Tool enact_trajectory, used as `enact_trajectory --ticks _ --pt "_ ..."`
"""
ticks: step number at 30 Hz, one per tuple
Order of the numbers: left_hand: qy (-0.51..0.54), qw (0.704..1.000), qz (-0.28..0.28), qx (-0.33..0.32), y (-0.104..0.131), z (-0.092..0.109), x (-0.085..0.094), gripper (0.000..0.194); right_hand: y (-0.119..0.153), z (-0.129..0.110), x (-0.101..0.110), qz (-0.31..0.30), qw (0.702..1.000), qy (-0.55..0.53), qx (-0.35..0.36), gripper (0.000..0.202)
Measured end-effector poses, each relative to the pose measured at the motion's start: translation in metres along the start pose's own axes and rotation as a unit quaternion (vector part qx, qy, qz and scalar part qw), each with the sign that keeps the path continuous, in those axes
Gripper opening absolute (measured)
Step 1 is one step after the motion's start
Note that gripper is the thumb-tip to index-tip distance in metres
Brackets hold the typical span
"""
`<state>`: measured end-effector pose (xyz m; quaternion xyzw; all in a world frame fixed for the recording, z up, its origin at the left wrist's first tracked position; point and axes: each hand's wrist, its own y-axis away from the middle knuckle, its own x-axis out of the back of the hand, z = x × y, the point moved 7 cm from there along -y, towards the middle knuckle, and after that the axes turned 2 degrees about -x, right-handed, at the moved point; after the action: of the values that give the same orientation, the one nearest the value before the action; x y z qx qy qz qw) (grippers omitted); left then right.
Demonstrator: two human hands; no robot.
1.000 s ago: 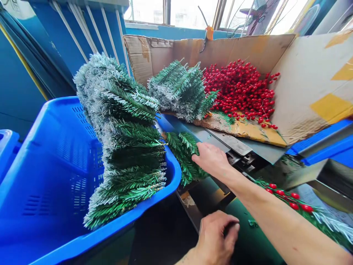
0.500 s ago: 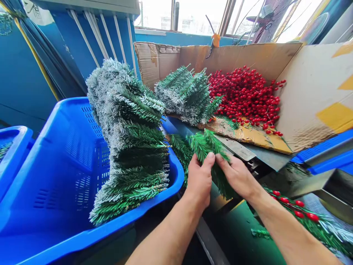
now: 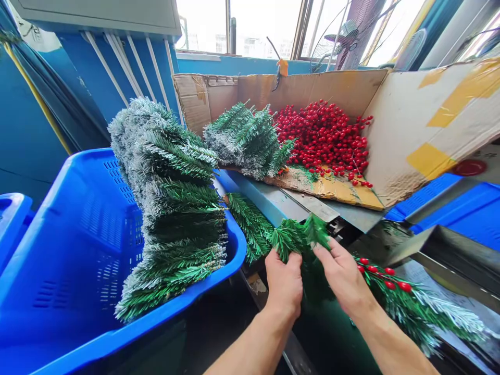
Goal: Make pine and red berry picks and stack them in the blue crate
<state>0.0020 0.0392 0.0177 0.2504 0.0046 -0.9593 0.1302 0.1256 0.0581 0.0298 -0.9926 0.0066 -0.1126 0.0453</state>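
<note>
My left hand (image 3: 284,281) pinches a green pine sprig (image 3: 288,238) near the middle of the view. Just right of it, my right hand (image 3: 341,273) grips another green tuft (image 3: 316,230) between thumb and fingers. Whether both tufts belong to one piece is unclear. Behind my left hand lie more plain green branches (image 3: 250,224). To the right of my right hand rests a frosted branch with red berries (image 3: 417,304). A tall stack of frosted green branches (image 3: 172,208) stands at the left.
A blue plastic basket (image 3: 89,208) fills the left side under the stack. Behind my hands, an open cardboard box (image 3: 332,86) holds red berry stems (image 3: 324,135) and frosted branches (image 3: 248,138). A metal tray (image 3: 449,260) sits at the right.
Both hands are lower in the view, and the green tufts between them have spread apart. The camera view has shifted, with the basket and box now further left.
</note>
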Motion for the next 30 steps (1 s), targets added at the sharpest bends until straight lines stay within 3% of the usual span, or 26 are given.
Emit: enact_trajectory --ticks 5,9,12,16,20,22,26,30 --pt "-0.041 0.999 -0.029 0.004 0.009 -0.005 -0.005 0.019 0.010 -0.004 0.000 -0.059 0.997 0.039 0.020 0.042" --pt "-0.099 0.995 -0.023 0.008 0.008 -0.006 0.005 0.013 0.013 -0.009 0.013 -0.075 0.994 0.071 0.029 0.043" --pt "-0.056 0.998 -0.023 0.013 0.001 0.001 0.013 0.029 0.020 -0.013 0.014 -0.151 0.984 0.094 0.033 0.041" --pt "-0.010 0.995 -0.091 0.034 -0.005 0.011 0.013 0.037 0.029 -0.015 0.011 -0.256 0.959 0.119 0.038 0.037" --pt "-0.068 0.986 -0.149 0.030 -0.003 0.013 0.010 0.034 0.033 -0.006 0.012 -0.321 0.921 0.217 0.042 0.041" --pt "-0.097 0.981 -0.167 0.015 0.000 0.010 0.008 0.031 0.035 -0.003 0.014 -0.298 0.908 0.286 0.064 0.038" --pt "-0.088 0.988 -0.122 0.041 0.000 -0.004 0.010 0.030 0.044 -0.023 0.023 -0.118 0.888 0.387 0.220 0.032" --pt "-0.076 0.993 -0.065 0.067 0.001 -0.018 0.010 0.033 0.047 -0.029 0.033 -0.073 0.833 0.463 0.293 0.033"
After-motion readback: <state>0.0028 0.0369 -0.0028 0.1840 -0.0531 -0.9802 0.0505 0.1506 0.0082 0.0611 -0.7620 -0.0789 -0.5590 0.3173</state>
